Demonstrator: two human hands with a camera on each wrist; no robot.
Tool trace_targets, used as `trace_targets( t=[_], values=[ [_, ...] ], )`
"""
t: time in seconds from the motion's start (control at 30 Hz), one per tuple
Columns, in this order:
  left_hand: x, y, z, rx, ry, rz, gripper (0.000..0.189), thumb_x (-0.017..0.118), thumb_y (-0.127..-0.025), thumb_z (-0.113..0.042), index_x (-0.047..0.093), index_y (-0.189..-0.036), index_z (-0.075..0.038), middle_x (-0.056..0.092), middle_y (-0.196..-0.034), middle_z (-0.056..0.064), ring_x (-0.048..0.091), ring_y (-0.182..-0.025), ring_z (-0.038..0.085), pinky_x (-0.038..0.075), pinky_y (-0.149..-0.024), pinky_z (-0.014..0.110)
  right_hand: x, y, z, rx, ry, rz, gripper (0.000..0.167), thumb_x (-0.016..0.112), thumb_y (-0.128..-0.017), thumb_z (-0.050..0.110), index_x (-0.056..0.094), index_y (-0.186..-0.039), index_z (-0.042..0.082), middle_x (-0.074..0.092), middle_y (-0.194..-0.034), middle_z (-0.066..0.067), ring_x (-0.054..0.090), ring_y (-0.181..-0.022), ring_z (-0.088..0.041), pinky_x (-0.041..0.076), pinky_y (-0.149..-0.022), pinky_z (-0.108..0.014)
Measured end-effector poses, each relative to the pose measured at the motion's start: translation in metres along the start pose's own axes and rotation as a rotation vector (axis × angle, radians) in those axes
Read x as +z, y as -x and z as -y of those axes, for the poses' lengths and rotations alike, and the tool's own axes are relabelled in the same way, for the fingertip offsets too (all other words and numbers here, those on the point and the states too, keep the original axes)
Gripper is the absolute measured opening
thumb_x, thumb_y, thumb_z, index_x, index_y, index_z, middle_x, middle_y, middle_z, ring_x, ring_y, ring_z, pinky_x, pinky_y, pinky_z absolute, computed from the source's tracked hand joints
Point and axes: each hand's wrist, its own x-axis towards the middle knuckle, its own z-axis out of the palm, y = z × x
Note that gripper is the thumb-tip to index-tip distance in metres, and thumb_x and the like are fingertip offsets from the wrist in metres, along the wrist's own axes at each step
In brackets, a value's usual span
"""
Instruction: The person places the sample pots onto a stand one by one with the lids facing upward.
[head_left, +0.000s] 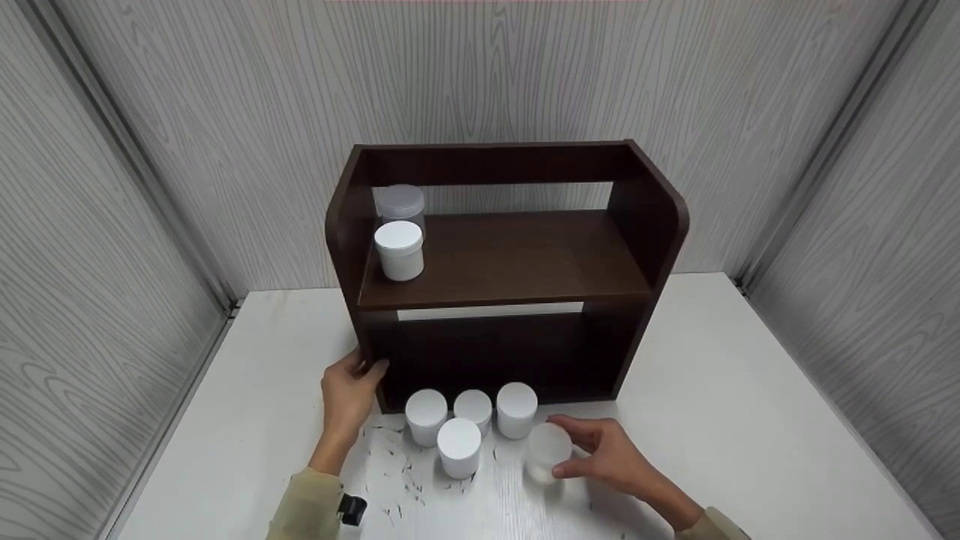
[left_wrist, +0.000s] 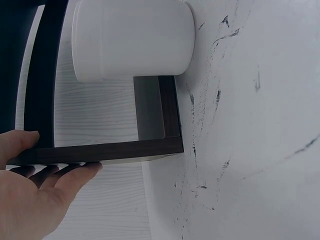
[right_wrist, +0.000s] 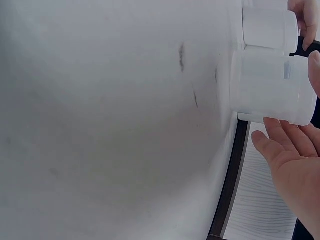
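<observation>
The left hand (head_left: 348, 399), fingers nearly closed, grips the left side of the dark-brown two-tier shelf (head_left: 525, 259). Before the shelf's right half, the right hand (head_left: 613, 456) pinches a translucent jar (head_left: 546, 451) between half-open thumb and fingers.

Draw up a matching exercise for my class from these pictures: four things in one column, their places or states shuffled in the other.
Things
1. Person's left hand
2. Person's right hand
3. Four round, opaque white jars
4. Dark brown wooden shelf unit

Places or states
A. Bearing two round, pale jars on its upper board
B. Holding a round, translucent jar
C. On the white tabletop, in front of the unit
D. Gripping the unit's left side panel

Pairs: 1-D, 2-B, 3-C, 4-A
</observation>
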Motion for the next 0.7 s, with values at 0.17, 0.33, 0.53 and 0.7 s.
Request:
trace_targets(
  t=[0.17, 0.33, 0.53, 0.7],
  values=[
    [-0.0001, -0.0003, 0.0001, -0.003, 0.019, 0.009, 0.046, 0.07, -0.101, -0.009, 0.059, -0.141, 0.009, 0.065, -0.135, 0.029, 0.067, -0.122, 0.04, 0.059, -0.093, 0.03, -0.0005, 0.0002, -0.0008, 0.0, -0.006, -0.002, 0.071, 0.092, -0.081, 0.007, 0.059, -0.141, -0.011, 0.059, -0.144, -0.027, 0.053, -0.138, -0.041, 0.045, -0.113, -0.029],
    [0.0, -0.0005, 0.0003, -0.008, 0.016, 0.008, 0.046, 0.07, -0.101, -0.009, 0.059, -0.141, 0.009, 0.064, -0.136, 0.029, 0.066, -0.123, 0.04, 0.059, -0.095, 0.03, -0.0024, -0.0002, -0.0002, -0.004, -0.01, 0.005, 0.07, 0.092, -0.08, 0.005, 0.06, -0.141, -0.011, 0.058, -0.144, -0.028, 0.051, -0.138, -0.044, 0.044, -0.114, -0.032],
    [0.0004, -0.0003, 0.0003, -0.005, 0.013, 0.0, 0.045, 0.071, -0.1, -0.008, 0.06, -0.14, 0.01, 0.065, -0.134, 0.029, 0.067, -0.122, 0.04, 0.059, -0.094, 0.03, -0.0034, 0.0, -0.0008, -0.007, 0.008, 0.013, 0.071, 0.091, -0.081, 0.005, 0.059, -0.142, -0.011, 0.056, -0.146, -0.029, 0.05, -0.139, -0.044, 0.044, -0.114, -0.032],
    [0.0005, -0.0003, 0.0014, -0.004, 0.002, 0.003, 0.047, 0.07, -0.1, -0.008, 0.059, -0.142, 0.01, 0.065, -0.135, 0.028, 0.067, -0.121, 0.039, 0.059, -0.094, 0.031, -0.0049, 0.0011, -0.0029, -0.005, -0.001, 0.007, 0.071, 0.091, -0.081, 0.006, 0.058, -0.142, -0.012, 0.056, -0.146, -0.029, 0.051, -0.139, -0.04, 0.043, -0.113, -0.028]
  ],
)
